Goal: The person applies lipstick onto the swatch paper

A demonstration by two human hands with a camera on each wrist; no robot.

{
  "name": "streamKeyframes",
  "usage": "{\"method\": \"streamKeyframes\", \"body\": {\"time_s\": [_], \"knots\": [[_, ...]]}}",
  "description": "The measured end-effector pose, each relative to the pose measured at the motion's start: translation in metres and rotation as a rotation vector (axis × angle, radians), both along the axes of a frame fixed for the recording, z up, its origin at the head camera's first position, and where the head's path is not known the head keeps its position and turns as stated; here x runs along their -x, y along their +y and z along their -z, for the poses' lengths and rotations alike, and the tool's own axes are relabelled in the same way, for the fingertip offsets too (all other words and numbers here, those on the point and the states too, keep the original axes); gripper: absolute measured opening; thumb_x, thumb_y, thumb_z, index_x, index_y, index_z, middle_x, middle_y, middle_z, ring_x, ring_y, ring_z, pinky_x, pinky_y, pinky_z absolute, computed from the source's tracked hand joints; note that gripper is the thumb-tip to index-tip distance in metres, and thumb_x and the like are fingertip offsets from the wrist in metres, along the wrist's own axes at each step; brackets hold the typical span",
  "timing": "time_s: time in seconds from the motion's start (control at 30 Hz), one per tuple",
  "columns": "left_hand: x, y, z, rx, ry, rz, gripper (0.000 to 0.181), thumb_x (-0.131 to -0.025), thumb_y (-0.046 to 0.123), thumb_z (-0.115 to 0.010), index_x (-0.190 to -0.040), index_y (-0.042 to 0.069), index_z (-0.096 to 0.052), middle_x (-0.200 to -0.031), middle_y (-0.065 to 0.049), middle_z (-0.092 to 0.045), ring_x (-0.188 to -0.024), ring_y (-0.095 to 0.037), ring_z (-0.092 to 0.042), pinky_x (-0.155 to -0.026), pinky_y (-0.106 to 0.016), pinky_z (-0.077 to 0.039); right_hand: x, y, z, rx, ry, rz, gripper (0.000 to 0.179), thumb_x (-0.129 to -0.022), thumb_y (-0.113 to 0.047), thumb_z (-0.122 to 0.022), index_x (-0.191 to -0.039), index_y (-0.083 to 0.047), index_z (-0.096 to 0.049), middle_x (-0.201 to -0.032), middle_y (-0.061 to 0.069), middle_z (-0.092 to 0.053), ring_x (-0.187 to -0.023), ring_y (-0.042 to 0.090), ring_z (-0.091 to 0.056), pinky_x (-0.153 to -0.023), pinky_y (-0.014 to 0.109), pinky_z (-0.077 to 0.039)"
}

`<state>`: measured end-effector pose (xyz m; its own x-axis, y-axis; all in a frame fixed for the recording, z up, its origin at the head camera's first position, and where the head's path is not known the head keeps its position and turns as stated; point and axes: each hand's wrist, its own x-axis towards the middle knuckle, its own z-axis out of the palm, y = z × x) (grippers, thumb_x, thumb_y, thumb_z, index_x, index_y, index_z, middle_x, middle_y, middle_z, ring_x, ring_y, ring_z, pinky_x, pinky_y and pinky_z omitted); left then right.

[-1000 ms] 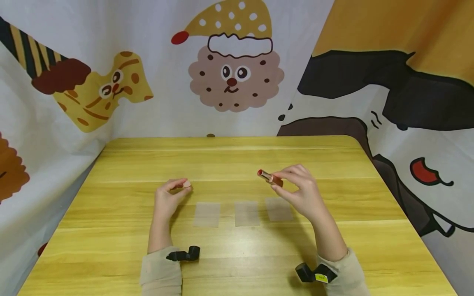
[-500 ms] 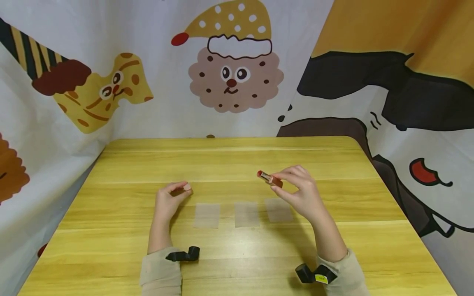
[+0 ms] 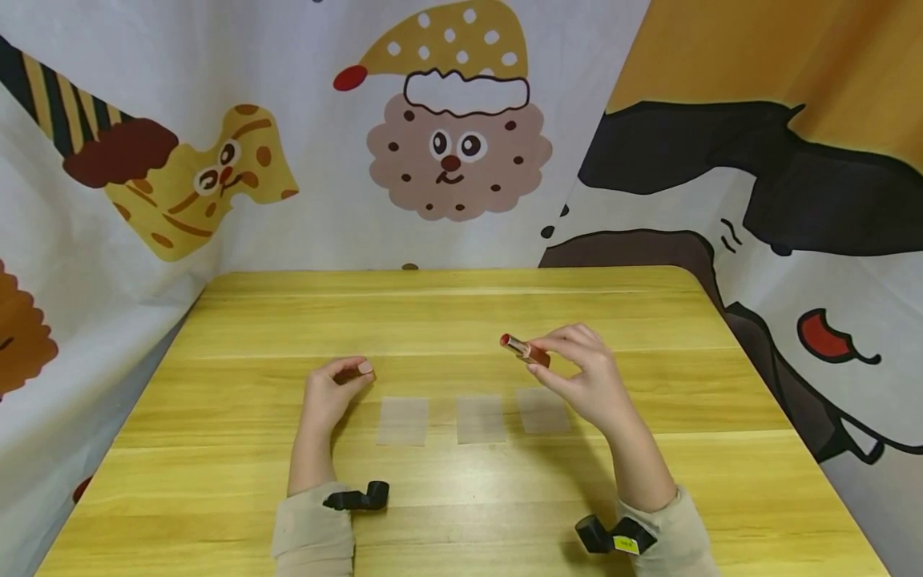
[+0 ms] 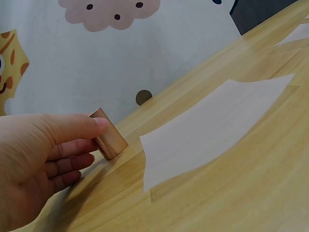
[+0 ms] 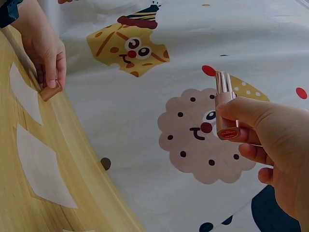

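Observation:
My right hand (image 3: 587,377) pinches an uncapped lipstick (image 3: 525,350) above the table, tilted with its red tip toward the left. In the right wrist view the lipstick (image 5: 227,108) shows a rose-gold base and a shiny metal tube, thumb on one side. To the left, my left hand (image 3: 332,393) holds the lipstick cap (image 4: 110,135), a rose-gold piece, between thumb and fingers low over the tabletop. Three thin whitish paper squares, a left one (image 3: 402,421), a middle one (image 3: 481,418) and a right one (image 3: 543,410), lie in a row between the hands.
The wooden table (image 3: 447,312) reaches back to a cartoon-printed curtain (image 3: 303,224). Black wrist cameras are strapped on both sleeves, the left camera (image 3: 364,495) and the right camera (image 3: 613,535).
Both hands keep their grips on the lipstick and the cap and stay almost in place. The whole head view has shifted very slightly downward.

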<state>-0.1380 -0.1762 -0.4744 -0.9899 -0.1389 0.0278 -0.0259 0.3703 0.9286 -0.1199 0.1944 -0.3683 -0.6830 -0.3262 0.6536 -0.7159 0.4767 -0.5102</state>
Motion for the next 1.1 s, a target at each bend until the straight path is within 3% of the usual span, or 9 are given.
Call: {"method": "streamKeyframes", "body": {"time_s": [0.2,0.37,0.6,0.77,0.9,1.1], "knots": [[0.000,-0.001,-0.002,0.014,-0.012,0.020,0.040,-0.082,0.013,-0.078,-0.118,0.001,-0.065,-0.114,-0.014,-0.064,-0.105,-0.027,-0.057,-0.091,-0.038,-0.046,0.000,-0.001,0.000,-0.004,0.024,-0.003,0.030,-0.070,0.003,-0.081,-0.098,-0.005,-0.074,-0.093,-0.002,-0.067,-0.089,0.018,-0.055,-0.079,0.030,-0.042],[-0.004,-0.001,-0.010,-0.015,0.016,0.038,0.050,-0.084,0.019,-0.076,-0.127,0.001,-0.059,-0.123,-0.014,-0.058,-0.114,-0.028,-0.048,-0.098,-0.045,-0.040,-0.001,-0.002,0.000,-0.001,0.019,-0.009,0.030,-0.070,0.003,-0.081,-0.098,-0.005,-0.074,-0.093,-0.001,-0.067,-0.089,0.018,-0.055,-0.079,0.031,-0.043],[-0.005,0.003,-0.028,0.009,0.155,0.026,0.046,-0.084,0.018,-0.076,-0.124,0.001,-0.061,-0.123,-0.013,-0.059,-0.112,-0.028,-0.047,-0.098,-0.048,-0.035,-0.001,-0.004,0.001,0.011,0.010,-0.024,0.028,-0.071,0.002,-0.081,-0.097,-0.005,-0.074,-0.092,-0.001,-0.068,-0.089,0.018,-0.055,-0.079,0.032,-0.042],[-0.008,0.010,-0.043,-0.025,0.234,0.024,0.044,-0.083,0.019,-0.077,-0.122,0.004,-0.063,-0.121,-0.012,-0.061,-0.111,-0.025,-0.048,-0.099,-0.050,-0.033,-0.001,-0.007,0.001,0.016,0.025,-0.033,0.028,-0.070,0.001,-0.081,-0.097,-0.006,-0.074,-0.092,-0.001,-0.068,-0.089,0.018,-0.056,-0.079,0.032,-0.041],[-0.014,0.019,-0.061,-0.061,0.254,0.025,0.042,-0.083,0.016,-0.077,-0.122,0.005,-0.064,-0.119,-0.010,-0.062,-0.110,-0.024,-0.049,-0.099,-0.045,-0.032,-0.002,-0.008,0.002,0.015,0.030,-0.035,0.027,-0.071,-0.001,-0.081,-0.097,-0.006,-0.074,-0.093,-0.001,-0.068,-0.089,0.018,-0.056,-0.080,0.033,-0.041],[-0.033,0.044,-0.105,-0.100,0.311,0.066,0.037,-0.084,0.002,-0.073,-0.119,-0.004,-0.062,-0.116,-0.017,-0.062,-0.108,-0.025,-0.051,-0.097,-0.038,-0.035,-0.005,-0.012,0.000,0.015,0.025,-0.040,0.026,-0.072,-0.004,-0.081,-0.097,-0.006,-0.074,-0.092,-0.001,-0.068,-0.089,0.018,-0.055,-0.081,0.034,-0.040]]}}
